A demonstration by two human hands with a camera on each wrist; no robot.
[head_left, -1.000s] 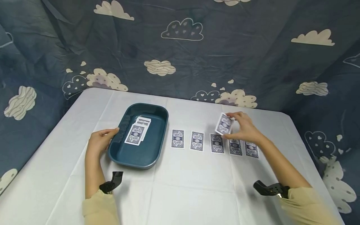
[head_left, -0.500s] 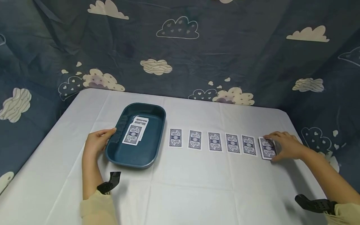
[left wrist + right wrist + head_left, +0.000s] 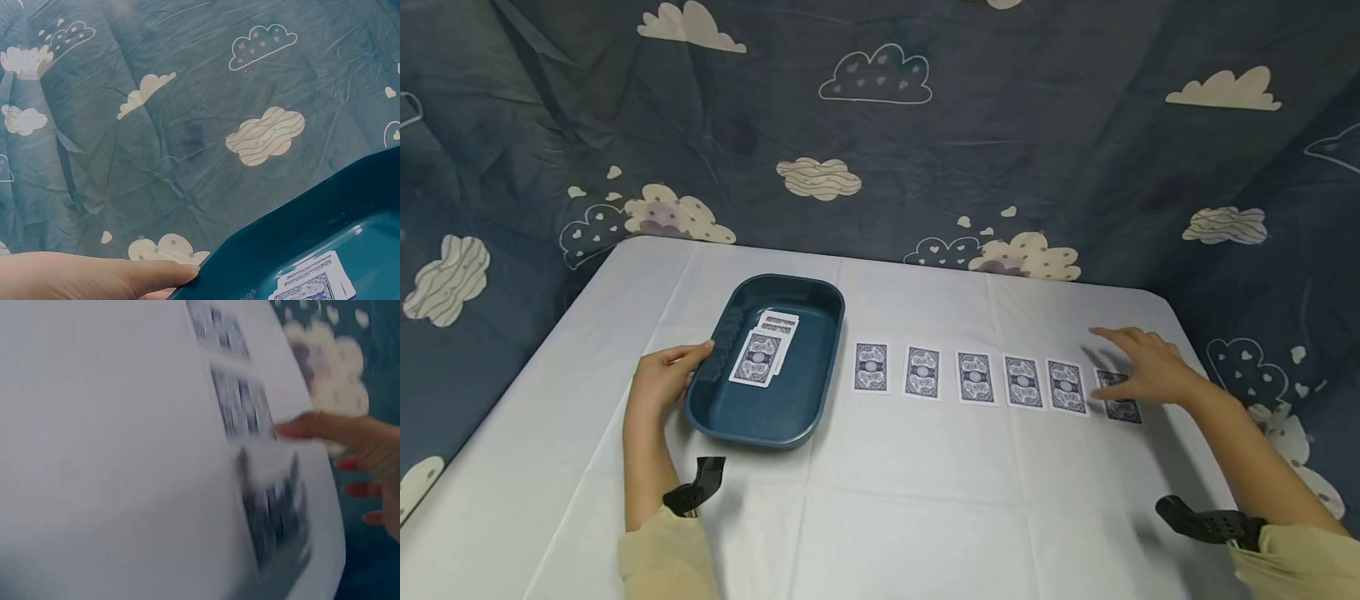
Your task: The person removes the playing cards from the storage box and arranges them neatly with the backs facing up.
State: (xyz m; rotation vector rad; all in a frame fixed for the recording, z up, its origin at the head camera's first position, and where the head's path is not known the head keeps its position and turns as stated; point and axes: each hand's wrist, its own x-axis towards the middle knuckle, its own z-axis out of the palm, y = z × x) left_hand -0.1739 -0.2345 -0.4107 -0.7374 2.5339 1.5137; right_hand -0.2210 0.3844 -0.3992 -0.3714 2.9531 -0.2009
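My left hand [image 3: 662, 379] grips the left rim of a dark teal tray [image 3: 763, 423], and its thumb shows on the edge in the left wrist view. Several overlapping playing cards [image 3: 757, 360] lie back up inside the tray. To the tray's right, a row of blue-patterned playing cards runs across the table, backs showing. Over the rightmost card [image 3: 1123, 411] hovers my right hand [image 3: 1157, 371], thumb and fingers spread, holding nothing. It hides part of that card in the head view. The right wrist view is blurred, with the hand's shadow across the same card [image 3: 272, 522].
A white cloth [image 3: 917, 500] covers the table. Behind it hangs a dark curtain [image 3: 1000, 125] with a cloud print. The row's left end card [image 3: 871, 367] lies a short way from the tray's right side.
My right hand has carried a card rightward over the row, laid it at the right end, then let go and lifted slightly. The left hand stays on the tray.
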